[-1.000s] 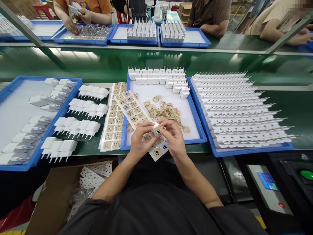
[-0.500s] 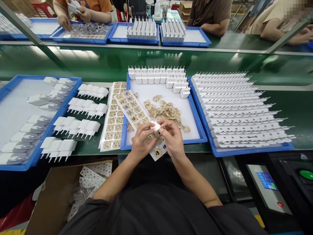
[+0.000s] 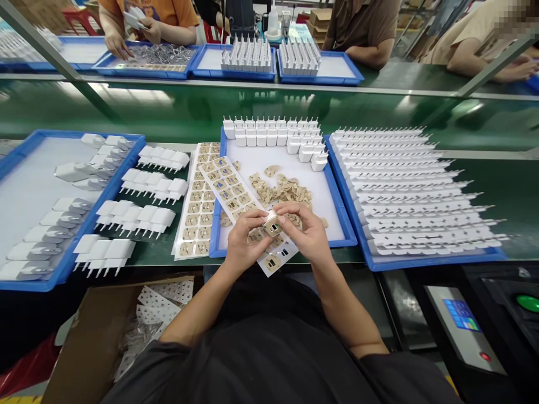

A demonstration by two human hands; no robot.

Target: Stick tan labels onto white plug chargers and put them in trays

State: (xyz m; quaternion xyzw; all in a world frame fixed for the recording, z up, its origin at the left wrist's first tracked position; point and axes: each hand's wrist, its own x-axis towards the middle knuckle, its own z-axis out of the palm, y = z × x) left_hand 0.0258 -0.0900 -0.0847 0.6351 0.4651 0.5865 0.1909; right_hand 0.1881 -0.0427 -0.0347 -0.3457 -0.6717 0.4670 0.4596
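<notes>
Between both hands is a white charger [image 3: 272,224], its end face with a tan film and dark port openings turned toward me. My left hand [image 3: 245,238] grips it from the left, fingers closed on its side. On the other side my right hand [image 3: 306,233] pinches it with thumb and fingertips. Beneath the hands, a sticker sheet [image 3: 229,188] slants across the middle blue tray [image 3: 347,224]. A heap of loose tan films [image 3: 286,192] lies in that tray, behind the hands. White chargers [image 3: 261,134] stand in rows at its back, pins up.
Another blue tray [image 3: 377,262] at right holds many rows of white chargers. The left blue tray [image 3: 54,280] holds more, with white groups [image 3: 137,216] beside it. Stacked sheets [image 3: 196,213] lie left of centre. A cardboard box [image 3: 88,331] sits below; people work across the bench.
The charger's port face now shows more toward me. My right hand has shifted slightly right and its fingers have spread a little along the charger. The view has moved slightly.
</notes>
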